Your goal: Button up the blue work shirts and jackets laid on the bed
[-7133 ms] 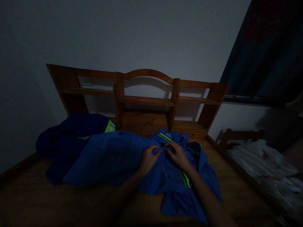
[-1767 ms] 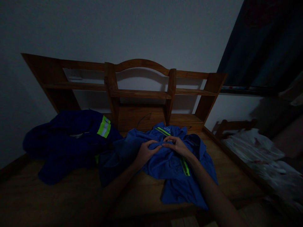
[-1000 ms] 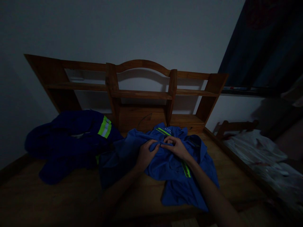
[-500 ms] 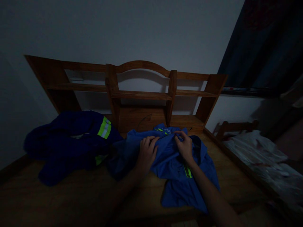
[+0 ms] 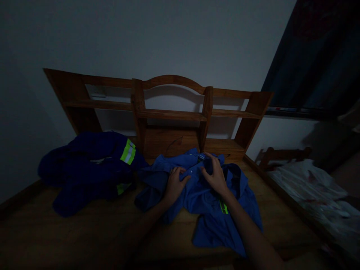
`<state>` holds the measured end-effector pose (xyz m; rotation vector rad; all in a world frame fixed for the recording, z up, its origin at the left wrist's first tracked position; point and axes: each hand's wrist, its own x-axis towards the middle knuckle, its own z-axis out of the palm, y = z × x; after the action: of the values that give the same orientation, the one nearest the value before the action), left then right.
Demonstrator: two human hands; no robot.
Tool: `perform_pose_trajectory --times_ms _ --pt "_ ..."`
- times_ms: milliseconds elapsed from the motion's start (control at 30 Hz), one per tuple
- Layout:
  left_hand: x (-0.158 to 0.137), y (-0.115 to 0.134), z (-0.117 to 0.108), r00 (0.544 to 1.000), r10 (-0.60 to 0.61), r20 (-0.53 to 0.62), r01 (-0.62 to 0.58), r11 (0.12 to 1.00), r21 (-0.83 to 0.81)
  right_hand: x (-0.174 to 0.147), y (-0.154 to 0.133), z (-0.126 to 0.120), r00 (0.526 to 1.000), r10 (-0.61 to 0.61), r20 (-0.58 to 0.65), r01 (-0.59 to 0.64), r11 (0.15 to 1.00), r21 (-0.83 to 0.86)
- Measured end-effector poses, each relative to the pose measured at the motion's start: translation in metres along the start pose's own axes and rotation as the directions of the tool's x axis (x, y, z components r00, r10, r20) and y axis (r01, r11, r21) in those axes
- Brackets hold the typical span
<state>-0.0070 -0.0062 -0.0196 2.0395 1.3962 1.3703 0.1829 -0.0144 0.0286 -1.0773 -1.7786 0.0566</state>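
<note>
Head view: my right hand is spread, my left hand I can't tell, and tugging could crumple the blue shirt mid-frame.

Dim light and the frame's edges keep several parts unclear.
In the centre, the right hand covers the end of the white printed lettering on the light-blue cloth garment, so the word is not readable; whether the left hand pinches this cloth is too dark to tell. The dark-blue curtain at upper right and the crumpled white plastic bag at lower right are cut by the frame; the tiny items on the sill cannot be identified.
</note>
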Motion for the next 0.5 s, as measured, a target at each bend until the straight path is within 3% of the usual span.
perform_pose_trajectory --times_ms 200,400,500 --pt "0.0015 0.0025 0.0014 0.999 -0.039 0.037 0.044 0.988 -0.146 -0.0023 0.0036 0.0058 0.966 -0.066 0.249 0.057 0.997 0.042" --pt "0.0023 0.0050 0.0008 0.982 -0.156 0.102 0.183 0.912 -0.366 -0.0004 0.0069 0.0074 0.951 -0.054 0.305 0.023 0.994 0.106" --pt "0.0036 0.0054 -0.0022 0.971 -0.158 0.181 0.224 0.869 -0.441 0.0002 0.0060 0.0063 0.953 -0.023 0.302 -0.018 0.991 0.134"
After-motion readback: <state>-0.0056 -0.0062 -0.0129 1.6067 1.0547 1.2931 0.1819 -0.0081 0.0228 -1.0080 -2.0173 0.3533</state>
